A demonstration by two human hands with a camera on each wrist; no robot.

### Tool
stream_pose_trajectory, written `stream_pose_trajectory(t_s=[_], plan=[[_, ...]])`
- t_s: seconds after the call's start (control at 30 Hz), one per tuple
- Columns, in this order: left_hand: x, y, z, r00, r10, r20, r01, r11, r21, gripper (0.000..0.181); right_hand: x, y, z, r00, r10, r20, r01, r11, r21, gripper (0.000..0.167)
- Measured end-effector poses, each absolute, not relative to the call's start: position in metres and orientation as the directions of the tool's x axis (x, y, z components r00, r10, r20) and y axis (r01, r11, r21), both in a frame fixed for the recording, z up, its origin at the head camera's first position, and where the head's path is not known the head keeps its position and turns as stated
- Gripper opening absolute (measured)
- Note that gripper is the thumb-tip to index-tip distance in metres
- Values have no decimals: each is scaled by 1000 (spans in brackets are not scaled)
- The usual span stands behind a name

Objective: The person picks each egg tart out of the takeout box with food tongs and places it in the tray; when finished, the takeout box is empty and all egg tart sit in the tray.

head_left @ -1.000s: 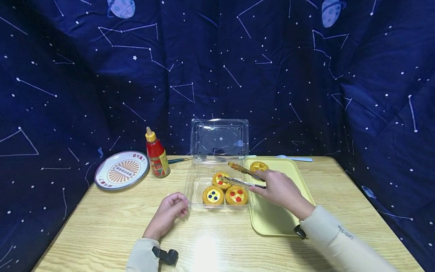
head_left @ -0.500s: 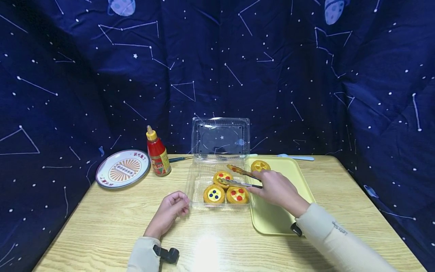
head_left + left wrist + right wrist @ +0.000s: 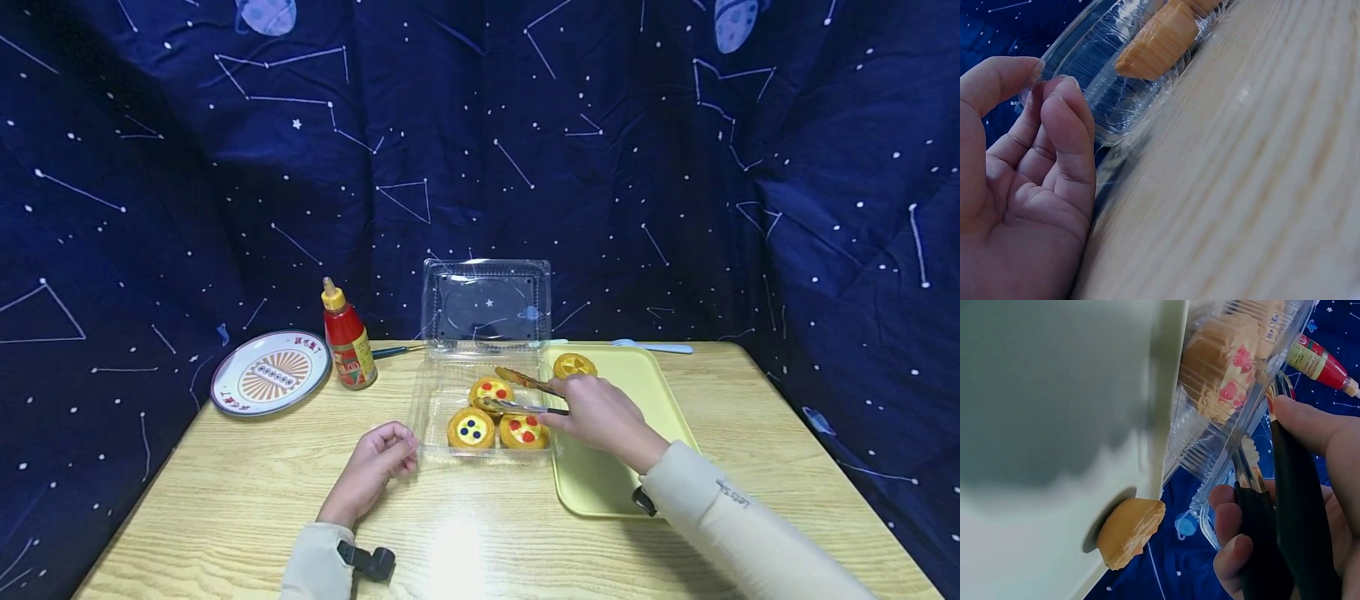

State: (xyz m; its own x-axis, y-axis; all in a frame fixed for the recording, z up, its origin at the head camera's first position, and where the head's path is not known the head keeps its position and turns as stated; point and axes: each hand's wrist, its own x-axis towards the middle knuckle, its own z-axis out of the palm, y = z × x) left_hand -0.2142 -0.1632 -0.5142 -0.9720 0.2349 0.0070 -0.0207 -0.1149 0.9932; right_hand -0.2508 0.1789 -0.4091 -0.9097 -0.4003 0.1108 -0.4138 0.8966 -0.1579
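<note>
Head view: tongs parted at the back tart

I have the right hand wrapped round the tongs, whose two arms stand apart on either side of the back tart; I can't tell whether they touch it. That tart sits in the clear box, behind the blue-dotted tart and the front red-dotted tart. On my left wrist feed, the left hand pinches the box's rim. The lid stands raised. I see a plain tart on the yellow tray, just beside the box.
</note>
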Motion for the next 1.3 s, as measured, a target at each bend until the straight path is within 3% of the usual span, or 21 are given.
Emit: stream_pose_trajectory(t_s=[0.67, 0.93, 1.3], plan=[[-215, -163, -512, -975, 223, -6, -29, -98, 995, 14, -255, 170, -411, -918, -391, 67, -396, 907, -142, 54], [-214, -163, -513, -973, 233, -2, -26, -101, 995, 12, -254, 171, -413, -920, -382, 90, -390, 914, -114, 49], [-215, -163, -513, -971, 238, 5, -20, -103, 994, 13, -248, 179, -410, -918, -361, 167, -386, 908, -164, 50]])
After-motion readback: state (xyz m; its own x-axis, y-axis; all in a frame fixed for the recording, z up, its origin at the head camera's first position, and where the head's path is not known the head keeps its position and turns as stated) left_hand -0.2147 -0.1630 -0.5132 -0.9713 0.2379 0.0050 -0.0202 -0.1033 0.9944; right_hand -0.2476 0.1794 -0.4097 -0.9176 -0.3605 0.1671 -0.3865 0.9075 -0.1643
